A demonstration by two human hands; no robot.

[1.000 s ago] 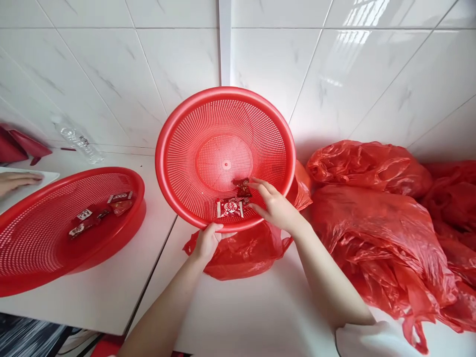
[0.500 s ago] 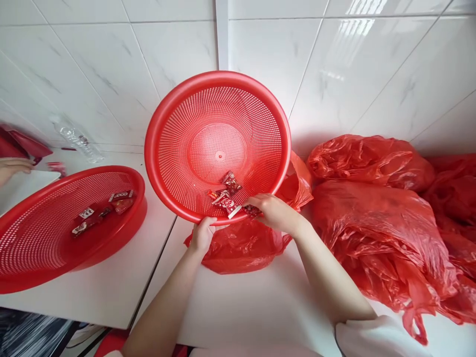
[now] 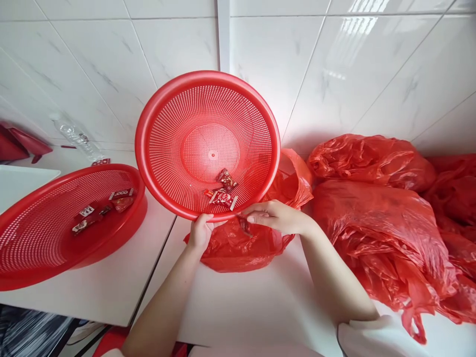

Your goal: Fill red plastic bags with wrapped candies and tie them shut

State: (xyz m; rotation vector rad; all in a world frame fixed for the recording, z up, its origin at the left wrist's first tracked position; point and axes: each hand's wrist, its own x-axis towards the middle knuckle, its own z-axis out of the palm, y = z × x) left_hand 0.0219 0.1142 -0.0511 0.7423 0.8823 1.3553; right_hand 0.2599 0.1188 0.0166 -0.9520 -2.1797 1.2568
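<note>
A red perforated plastic basket point(image 3: 213, 79) is tilted towards me, with a few small wrapped snack packets point(image 3: 223, 198) near its lower rim. My left hand point(image 3: 201, 232) grips that rim from below, thumb on top. Just right of it, over an opened red plastic bag point(image 3: 234, 258), is my right hand point(image 3: 275, 216). A small dark red snack packet point(image 3: 244, 226) shows at its fingertips, partly hidden by them. The bag lies on the table beneath the basket's lower edge.
Another red basket point(image 3: 111, 243), holding several packets, stands on the left table. Filled red plastic bags point(image 3: 379, 223) are heaped on the right. A clear bottle point(image 3: 80, 140) and a white tray point(image 3: 22, 181) are at the back left, before the tiled wall point(image 3: 267, 44).
My right hand has moved out of the basket to over the bag, with a packet at its fingertips. The basket has shifted slightly left. Another person's hand at far left has gone from view.
</note>
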